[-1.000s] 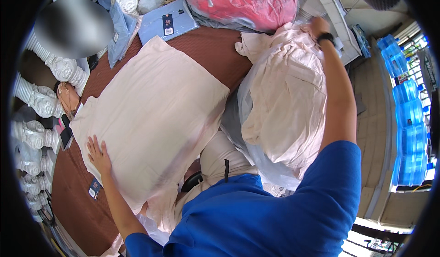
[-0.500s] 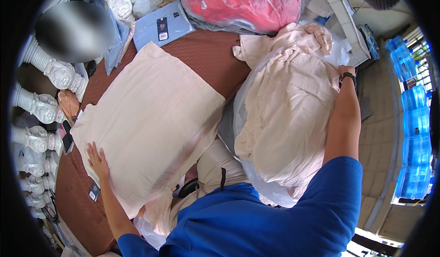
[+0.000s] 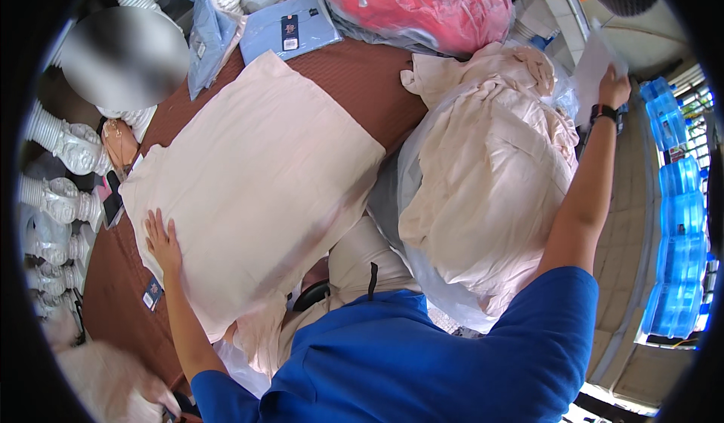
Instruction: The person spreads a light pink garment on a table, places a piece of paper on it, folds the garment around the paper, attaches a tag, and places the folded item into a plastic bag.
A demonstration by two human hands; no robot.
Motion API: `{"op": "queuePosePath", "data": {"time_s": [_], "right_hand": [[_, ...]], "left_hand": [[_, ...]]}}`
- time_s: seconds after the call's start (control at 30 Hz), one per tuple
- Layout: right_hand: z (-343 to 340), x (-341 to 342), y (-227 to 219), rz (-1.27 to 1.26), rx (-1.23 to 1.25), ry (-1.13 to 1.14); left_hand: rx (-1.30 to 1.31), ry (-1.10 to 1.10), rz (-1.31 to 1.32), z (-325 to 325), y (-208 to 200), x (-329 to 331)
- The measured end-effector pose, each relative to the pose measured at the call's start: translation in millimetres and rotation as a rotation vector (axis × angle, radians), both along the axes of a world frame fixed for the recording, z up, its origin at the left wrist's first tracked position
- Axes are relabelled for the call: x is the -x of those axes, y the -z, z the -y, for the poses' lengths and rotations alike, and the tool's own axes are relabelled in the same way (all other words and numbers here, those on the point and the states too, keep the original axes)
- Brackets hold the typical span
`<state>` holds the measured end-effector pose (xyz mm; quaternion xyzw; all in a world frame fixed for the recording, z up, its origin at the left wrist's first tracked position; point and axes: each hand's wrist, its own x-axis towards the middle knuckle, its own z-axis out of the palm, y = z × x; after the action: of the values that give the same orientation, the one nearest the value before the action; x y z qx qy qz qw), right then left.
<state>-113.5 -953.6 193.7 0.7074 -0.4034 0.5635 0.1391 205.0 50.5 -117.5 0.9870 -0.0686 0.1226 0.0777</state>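
A cream cloth [image 3: 249, 181] lies spread over the brown padded cover [image 3: 362, 83] of the table, its near edge hanging toward my lap. My left hand [image 3: 162, 240] rests flat on the cloth's left part, fingers spread. My right hand [image 3: 615, 89] is stretched far out to the right, past the heap. Its fingers are closed on a thin whitish sheet [image 3: 592, 67], whose material I cannot make out. Between my arms, at the right, a large heap of crumpled cream fabric [image 3: 486, 189] sits in a clear plastic bag [image 3: 411, 174].
Folded light-blue garments [image 3: 260, 34] with a dark tag lie at the back. Behind stands a plastic bag of red fabric [image 3: 422, 8]. White balusters [image 3: 72, 147] line the left; blue water jugs [image 3: 675, 249] stand right. Another person's blurred hand [image 3: 158, 396] appears at the lower left.
My right hand has moved from the heap's right edge outward and away, and now holds a whitish sheet. My left hand stays on the cloth. Another person's hand has appeared, lower left.
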Motion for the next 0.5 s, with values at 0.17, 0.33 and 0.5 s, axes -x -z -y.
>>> {"op": "queuePosePath", "data": {"time_s": [0.17,0.33,0.5], "right_hand": [[-160,-90,-110,-0.033,-0.146,-0.752],[-290,-172,-102,-0.23,-0.491,-1.297],[-451,-269,19,-0.616,-1.083,-1.807]], "left_hand": [[0.052,0.028,-0.017,-38,12,-17],[0.56,0.329,0.182,55,-54,5],[1.479,0.362,-0.4,84,-96,75]]}}
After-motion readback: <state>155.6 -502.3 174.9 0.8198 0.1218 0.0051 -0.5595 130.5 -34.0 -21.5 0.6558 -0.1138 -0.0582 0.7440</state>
